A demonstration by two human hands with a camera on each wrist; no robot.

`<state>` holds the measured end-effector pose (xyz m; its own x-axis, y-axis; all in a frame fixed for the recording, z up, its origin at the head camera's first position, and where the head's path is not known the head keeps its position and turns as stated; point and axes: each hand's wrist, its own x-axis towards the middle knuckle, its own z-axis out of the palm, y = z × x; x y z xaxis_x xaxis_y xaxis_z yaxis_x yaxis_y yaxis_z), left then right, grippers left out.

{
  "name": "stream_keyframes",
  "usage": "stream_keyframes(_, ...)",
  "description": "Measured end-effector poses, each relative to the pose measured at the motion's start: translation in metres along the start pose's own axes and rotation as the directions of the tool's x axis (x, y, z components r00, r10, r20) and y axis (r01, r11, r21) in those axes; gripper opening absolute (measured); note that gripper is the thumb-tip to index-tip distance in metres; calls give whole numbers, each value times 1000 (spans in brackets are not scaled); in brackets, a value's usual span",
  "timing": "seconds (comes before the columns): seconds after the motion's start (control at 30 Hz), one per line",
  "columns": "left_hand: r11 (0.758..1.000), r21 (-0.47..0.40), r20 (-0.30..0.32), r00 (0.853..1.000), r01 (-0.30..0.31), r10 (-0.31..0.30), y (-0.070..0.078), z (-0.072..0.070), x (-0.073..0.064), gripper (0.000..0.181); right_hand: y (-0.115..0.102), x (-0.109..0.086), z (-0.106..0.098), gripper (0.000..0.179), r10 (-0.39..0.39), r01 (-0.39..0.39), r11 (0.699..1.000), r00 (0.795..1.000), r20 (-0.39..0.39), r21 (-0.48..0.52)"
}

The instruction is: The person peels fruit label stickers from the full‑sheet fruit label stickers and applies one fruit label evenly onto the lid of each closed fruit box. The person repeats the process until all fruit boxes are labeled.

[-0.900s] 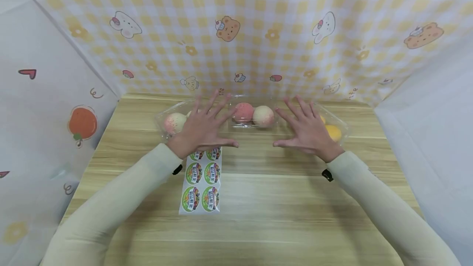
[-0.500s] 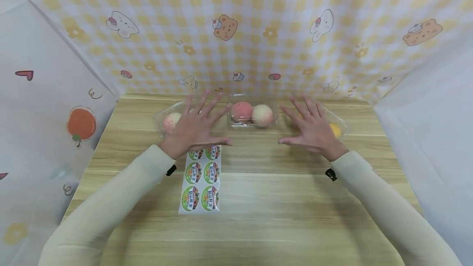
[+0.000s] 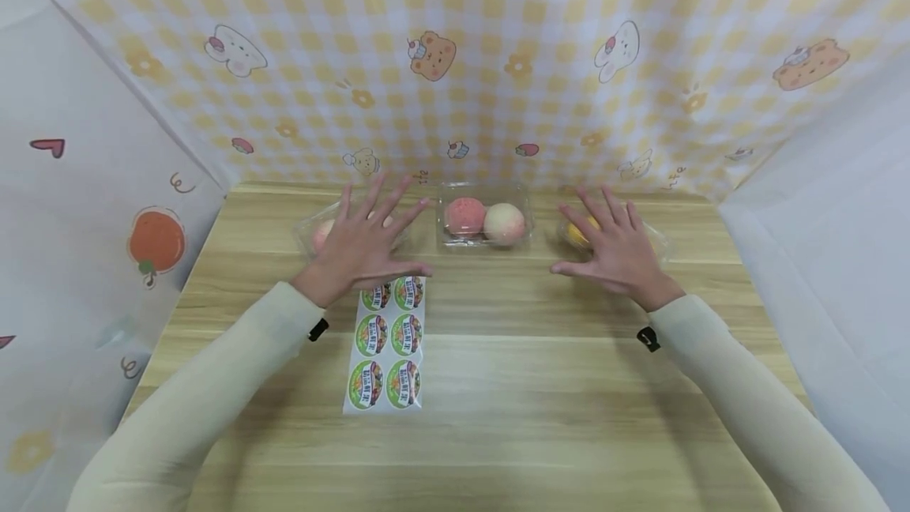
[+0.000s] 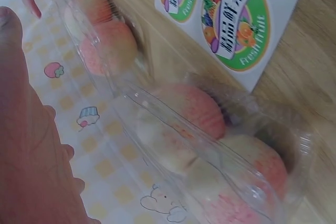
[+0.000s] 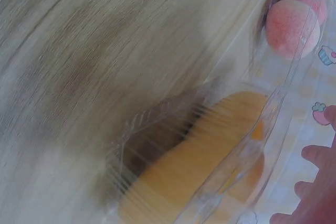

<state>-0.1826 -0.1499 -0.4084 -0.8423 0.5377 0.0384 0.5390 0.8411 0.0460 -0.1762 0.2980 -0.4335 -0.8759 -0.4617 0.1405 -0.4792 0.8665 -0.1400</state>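
Observation:
My left hand (image 3: 362,247) is held with fingers spread over the left clear plastic box (image 4: 236,156), which has pink-and-cream peaches (image 4: 181,119) inside. My right hand (image 3: 617,247), also spread, hovers over the right plastic box (image 5: 210,171) with orange-yellow fruits (image 5: 178,171) in it. Neither hand holds anything. Between them at the back stands a middle clear box (image 3: 526,200) with two peaches, one pink (image 3: 465,216) and one pale cream (image 3: 505,224). Both outer boxes are partly hidden by the hands in the head view.
A sheet of round fruit stickers (image 3: 386,346) lies on the wooden table (image 3: 540,401) below the left hand. Behind the boxes hangs a yellow checked cloth (image 3: 483,109), and pale cloth walls (image 3: 78,204) close in both sides.
Both hands have drifted apart, the left one leftward and the right one rightward, with fingers still spread. The boxes, fruits and sticker sheet stay in place.

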Motion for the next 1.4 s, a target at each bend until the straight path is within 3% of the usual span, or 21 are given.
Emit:
stream_keyframes(0.67,999,-14,-22,999,36,-36,-18,5,-16,110,13,-14,-4,106,52,-52,999,999,-1,-11)
stream_keyframes(0.87,996,-67,-38,998,51,-53,-19,11,-17,108,14,-17,-4,101,78,-78,997,997,-12,3)
stream_keyframes(1.13,988,-141,-50,996,65,-73,-7,15,-12,113,12,-22,-3,98,116,-111,988,992,-48,107)
stream_keyframes(1.4,972,-233,-141,988,32,-67,18,19,-5,113,1,-30,-5,101,137,-90,960,977,-165,264)
